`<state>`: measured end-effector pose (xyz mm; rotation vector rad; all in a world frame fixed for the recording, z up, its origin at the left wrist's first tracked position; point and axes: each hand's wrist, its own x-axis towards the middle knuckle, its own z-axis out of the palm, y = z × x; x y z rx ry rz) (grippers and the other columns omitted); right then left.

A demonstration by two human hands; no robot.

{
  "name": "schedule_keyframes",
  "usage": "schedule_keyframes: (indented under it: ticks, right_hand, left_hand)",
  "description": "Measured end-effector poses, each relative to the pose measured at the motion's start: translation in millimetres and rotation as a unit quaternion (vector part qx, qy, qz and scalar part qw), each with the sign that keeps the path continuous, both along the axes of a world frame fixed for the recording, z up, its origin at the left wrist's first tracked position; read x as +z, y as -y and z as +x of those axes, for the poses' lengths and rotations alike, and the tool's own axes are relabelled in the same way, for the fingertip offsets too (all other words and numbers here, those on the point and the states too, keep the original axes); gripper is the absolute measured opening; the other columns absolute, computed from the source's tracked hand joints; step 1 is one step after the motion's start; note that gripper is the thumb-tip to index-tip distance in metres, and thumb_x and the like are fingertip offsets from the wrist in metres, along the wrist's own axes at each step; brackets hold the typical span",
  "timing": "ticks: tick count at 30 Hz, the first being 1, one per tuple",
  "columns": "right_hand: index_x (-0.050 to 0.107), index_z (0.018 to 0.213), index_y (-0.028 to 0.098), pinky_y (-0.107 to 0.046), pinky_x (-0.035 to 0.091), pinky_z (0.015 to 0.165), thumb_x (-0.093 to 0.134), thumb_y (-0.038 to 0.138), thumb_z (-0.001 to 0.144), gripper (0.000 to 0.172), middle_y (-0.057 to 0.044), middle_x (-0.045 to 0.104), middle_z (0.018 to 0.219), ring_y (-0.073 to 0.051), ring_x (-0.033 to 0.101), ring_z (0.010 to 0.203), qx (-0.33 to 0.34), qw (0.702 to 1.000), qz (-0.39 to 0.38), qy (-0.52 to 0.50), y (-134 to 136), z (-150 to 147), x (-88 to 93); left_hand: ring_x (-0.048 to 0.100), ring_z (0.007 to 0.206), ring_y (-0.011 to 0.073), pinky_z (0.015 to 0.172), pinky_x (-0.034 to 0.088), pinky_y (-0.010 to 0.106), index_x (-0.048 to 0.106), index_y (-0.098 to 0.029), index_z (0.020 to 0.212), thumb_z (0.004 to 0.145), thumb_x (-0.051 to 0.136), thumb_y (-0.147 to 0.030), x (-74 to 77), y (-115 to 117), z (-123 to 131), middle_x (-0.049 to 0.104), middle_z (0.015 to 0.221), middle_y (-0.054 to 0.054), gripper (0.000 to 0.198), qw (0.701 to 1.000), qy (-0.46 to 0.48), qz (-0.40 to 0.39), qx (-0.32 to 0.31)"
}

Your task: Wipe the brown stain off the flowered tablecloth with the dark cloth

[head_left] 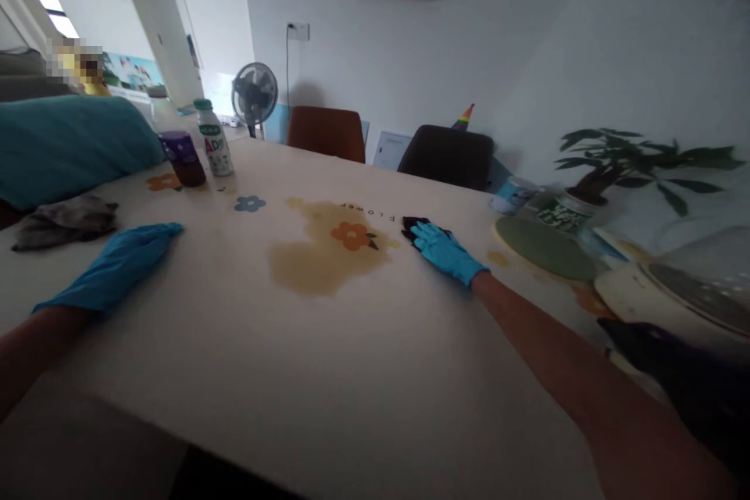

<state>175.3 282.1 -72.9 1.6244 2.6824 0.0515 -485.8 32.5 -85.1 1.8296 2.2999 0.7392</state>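
My right hand [442, 248], in a blue rubber glove, rests on a dark cloth [415, 223] and presses it to the white tablecloth [351, 344]. Most of the cloth is hidden under the palm; its edges show beyond the fingertips. To the left of it spreads a yellowish-brown liquid spill [310, 266], which surrounds a printed orange flower. My left hand [132, 254], gloved in the same blue, lies at the left with its fingers stretched out and nothing in it. Just beyond that hand is a crumpled grey cloth [67, 223].
A white bottle with a green cap [214, 139] and a purple-labelled container [183, 159] stand at the back left. On the right are a potted plant [566, 211], a green mat [544, 248], a blue-and-white can [512, 195] and a cream appliance [673, 297]. Chairs [325, 133] line the far edge.
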Motion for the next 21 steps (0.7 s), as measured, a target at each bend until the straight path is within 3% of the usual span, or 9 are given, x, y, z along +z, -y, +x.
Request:
schedule_keyframes:
  ticks: [5,13,17,21]
  right_hand:
    - [0.056,0.182,0.027,-0.066,0.027,0.147,0.034,0.042,0.119,0.068,-0.007,0.044,0.19,-0.033,0.032,0.18,0.089,0.995,-0.031,-0.025,94.3,24.1,-14.3]
    - [0.061,0.175,0.05,-0.07,0.022,0.148,0.04,0.047,0.118,0.06,0.005,0.047,0.186,-0.029,0.032,0.179,0.217,0.97,-0.048,-0.101,259.5,57.8,-36.9]
    - [0.049,0.179,0.06,-0.066,0.014,0.151,0.053,0.04,0.113,0.069,0.009,0.048,0.184,-0.027,0.033,0.178,0.294,0.948,-0.06,-0.102,307.8,38.4,-36.5]
    - [0.046,0.181,0.059,-0.07,0.024,0.149,0.062,0.037,0.111,0.075,0.007,0.05,0.182,-0.03,0.039,0.176,0.369,0.921,-0.069,-0.104,315.2,-23.4,-15.7]
  left_hand:
    - [0.063,0.16,0.0235,0.141,0.041,0.048,0.068,-0.013,0.157,0.105,0.041,-0.043,26.0,-6.3,30.6,0.069,0.17,0.004,0.066,0.999,0.013,-0.015,0.028]
    - [0.061,0.159,0.0252,0.146,0.031,0.048,0.067,0.009,0.152,0.106,0.049,-0.019,26.3,-12.4,36.6,0.065,0.172,0.02,0.056,0.996,0.082,0.014,0.011]
    - [0.062,0.158,0.0251,0.147,0.031,0.052,0.069,0.003,0.152,0.108,0.052,-0.018,23.9,-13.4,34.5,0.069,0.169,0.015,0.051,0.992,0.123,0.031,0.014]
    - [0.064,0.156,0.0258,0.147,0.034,0.048,0.069,0.004,0.15,0.112,0.053,-0.023,21.0,-17.4,29.1,0.071,0.167,0.017,0.05,0.989,0.141,0.035,0.016]
